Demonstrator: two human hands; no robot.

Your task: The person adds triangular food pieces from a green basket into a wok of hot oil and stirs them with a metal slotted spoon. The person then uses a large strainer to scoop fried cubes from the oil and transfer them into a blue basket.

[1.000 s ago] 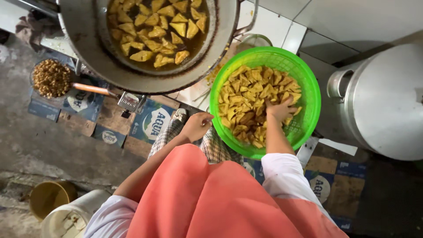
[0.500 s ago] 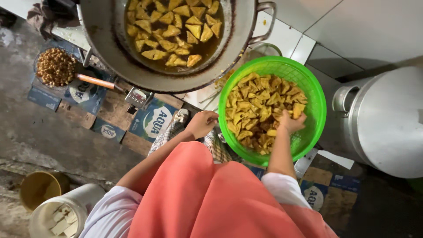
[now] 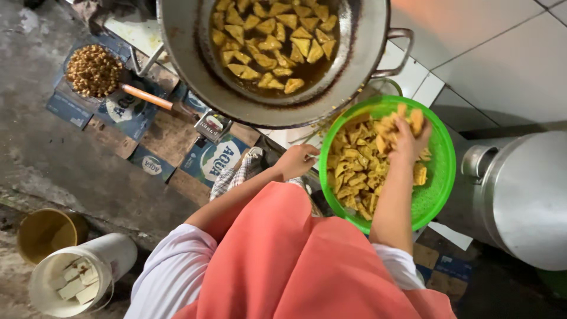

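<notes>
A green plastic basket [image 3: 438,177] full of yellow fried tofu pieces [image 3: 354,171] sits at the right. My right hand [image 3: 406,139] is raised over its far side, closed on a handful of tofu pieces. My left hand [image 3: 297,160] grips the basket's near-left rim. Above, a large metal wok [image 3: 195,65] holds more tofu pieces [image 3: 274,41] frying in dark oil.
A strainer ladle with an orange handle [image 3: 94,71], heaped with brown fried bits, lies on flattened cardboard [image 3: 171,142] at the left. A big metal pot [image 3: 525,195] stands at the right. A white bucket [image 3: 82,274] of white tofu blocks and a yellow bucket [image 3: 44,233] stand lower left.
My right hand has lifted out of the basket with a handful of tofu pieces. The view has shifted, so the wok and basket sit further right and lower.
</notes>
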